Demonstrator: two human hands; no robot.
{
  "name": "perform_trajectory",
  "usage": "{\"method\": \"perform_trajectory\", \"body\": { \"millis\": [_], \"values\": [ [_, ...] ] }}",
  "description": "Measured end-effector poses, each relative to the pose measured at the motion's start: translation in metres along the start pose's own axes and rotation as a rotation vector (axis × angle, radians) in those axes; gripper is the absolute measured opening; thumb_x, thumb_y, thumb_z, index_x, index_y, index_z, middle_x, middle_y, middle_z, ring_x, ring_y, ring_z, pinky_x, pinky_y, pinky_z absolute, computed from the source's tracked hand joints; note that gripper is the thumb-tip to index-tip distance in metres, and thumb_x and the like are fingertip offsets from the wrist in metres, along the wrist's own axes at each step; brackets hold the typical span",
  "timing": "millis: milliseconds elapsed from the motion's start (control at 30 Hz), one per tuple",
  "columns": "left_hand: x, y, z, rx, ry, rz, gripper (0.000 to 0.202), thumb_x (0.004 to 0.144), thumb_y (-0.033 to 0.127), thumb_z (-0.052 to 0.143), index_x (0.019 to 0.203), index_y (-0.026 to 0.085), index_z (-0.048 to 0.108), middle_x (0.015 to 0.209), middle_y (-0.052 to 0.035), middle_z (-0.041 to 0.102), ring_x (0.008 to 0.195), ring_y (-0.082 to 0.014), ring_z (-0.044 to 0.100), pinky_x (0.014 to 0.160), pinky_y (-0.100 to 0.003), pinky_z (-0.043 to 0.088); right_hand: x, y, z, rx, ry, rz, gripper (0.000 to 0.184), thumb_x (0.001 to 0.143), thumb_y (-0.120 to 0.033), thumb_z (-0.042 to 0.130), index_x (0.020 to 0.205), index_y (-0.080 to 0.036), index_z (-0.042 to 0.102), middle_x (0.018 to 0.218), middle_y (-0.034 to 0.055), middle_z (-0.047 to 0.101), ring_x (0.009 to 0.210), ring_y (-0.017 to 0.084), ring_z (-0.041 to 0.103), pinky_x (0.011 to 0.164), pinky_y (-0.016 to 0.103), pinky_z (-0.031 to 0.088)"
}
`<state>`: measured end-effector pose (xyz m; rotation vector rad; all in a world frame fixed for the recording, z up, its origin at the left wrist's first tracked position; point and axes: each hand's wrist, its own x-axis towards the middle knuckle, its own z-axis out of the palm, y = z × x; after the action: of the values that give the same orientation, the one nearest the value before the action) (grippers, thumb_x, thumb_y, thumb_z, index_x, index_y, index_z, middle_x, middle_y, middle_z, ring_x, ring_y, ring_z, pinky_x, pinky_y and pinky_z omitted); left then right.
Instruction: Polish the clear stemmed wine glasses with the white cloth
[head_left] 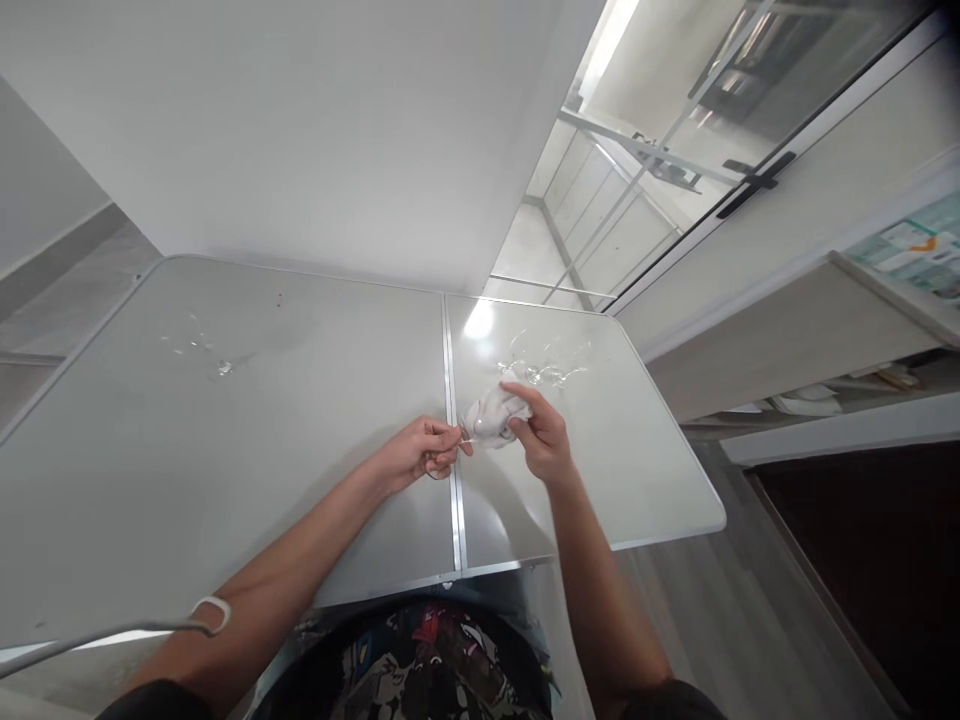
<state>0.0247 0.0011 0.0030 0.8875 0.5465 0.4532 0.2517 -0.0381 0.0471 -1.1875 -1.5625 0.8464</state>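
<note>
A small clear plastic bag with something white and crumpled inside is held above the table, close to the seam. My right hand grips its right side between thumb and fingers. At its left end, the narrow gathered tip is pinched by my left hand, with the fingers closed. What exactly the white contents are, I cannot make out. Just beyond my right hand, clear shiny pieces that look like plastic lie on the table. Another small clear piece lies far to the left.
The pale folding table has a metal-edged seam across its middle. A white wall rises behind it. To the right are a glass window and a shelf. A white curved tube crosses the lower left near my forearm.
</note>
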Motion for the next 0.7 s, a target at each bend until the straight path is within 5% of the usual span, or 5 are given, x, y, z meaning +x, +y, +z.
{"method": "perform_trajectory", "body": {
  "millis": [100, 200, 433, 567, 700],
  "values": [
    [0.003, -0.007, 0.009, 0.098, 0.183, 0.222, 0.042, 0.086, 0.051, 0.071, 0.078, 0.01, 0.073, 0.054, 0.0014, 0.049, 0.046, -0.007, 0.041, 0.048, -0.023, 0.035, 0.002, 0.007, 0.024, 0.276, 0.454, 0.071, 0.056, 0.095, -0.045, 0.059, 0.147, -0.028, 0.045, 0.121, 0.0084, 0.065, 0.103, 0.024, 0.064, 0.092, 0.041, 0.051],
    [0.002, -0.01, 0.012, 0.115, 0.204, 0.34, 0.048, 0.087, 0.052, 0.069, 0.06, 0.012, 0.065, 0.051, 0.0007, 0.049, 0.047, -0.0076, 0.042, 0.05, -0.025, 0.038, 0.004, 0.01, 0.036, 0.654, 0.6, 0.135, 0.051, 0.096, -0.05, 0.055, 0.141, -0.027, 0.049, 0.122, 0.0077, 0.065, 0.106, 0.023, 0.066, 0.091, 0.04, 0.053],
    [0.001, -0.013, 0.01, -0.009, 0.037, 0.194, 0.039, 0.085, 0.048, 0.073, 0.079, 0.01, 0.075, 0.051, 0.002, 0.049, 0.04, -0.0049, 0.035, 0.047, -0.024, 0.035, -0.003, 0.001, 0.056, 0.948, 0.299, 0.359, 0.027, 0.093, -0.044, 0.06, 0.113, -0.026, 0.063, 0.096, 0.0021, 0.069, 0.082, 0.021, 0.068, 0.073, 0.035, 0.055],
    [0.008, -0.015, 0.006, -0.24, 0.03, 0.12, 0.038, 0.086, 0.045, 0.074, 0.085, 0.008, 0.076, 0.049, 0.0065, 0.039, 0.039, -0.0019, 0.026, 0.046, -0.021, 0.034, -0.007, -0.008, 0.069, 0.923, 0.236, 0.375, 0.052, 0.097, -0.056, 0.041, 0.135, -0.024, 0.058, 0.115, 0.0092, 0.07, 0.094, 0.027, 0.07, 0.08, 0.045, 0.057],
    [0.01, -0.012, 0.005, -0.332, 0.138, 0.166, 0.038, 0.087, 0.046, 0.072, 0.085, 0.008, 0.074, 0.052, 0.0077, 0.036, 0.042, -0.0007, 0.024, 0.049, -0.02, 0.036, -0.017, 0.003, 0.078, 0.626, 0.257, 0.193, 0.061, 0.1, -0.048, 0.023, 0.158, -0.028, 0.03, 0.146, 0.0102, 0.056, 0.121, 0.03, 0.063, 0.096, 0.052, 0.054]
  ]
}}
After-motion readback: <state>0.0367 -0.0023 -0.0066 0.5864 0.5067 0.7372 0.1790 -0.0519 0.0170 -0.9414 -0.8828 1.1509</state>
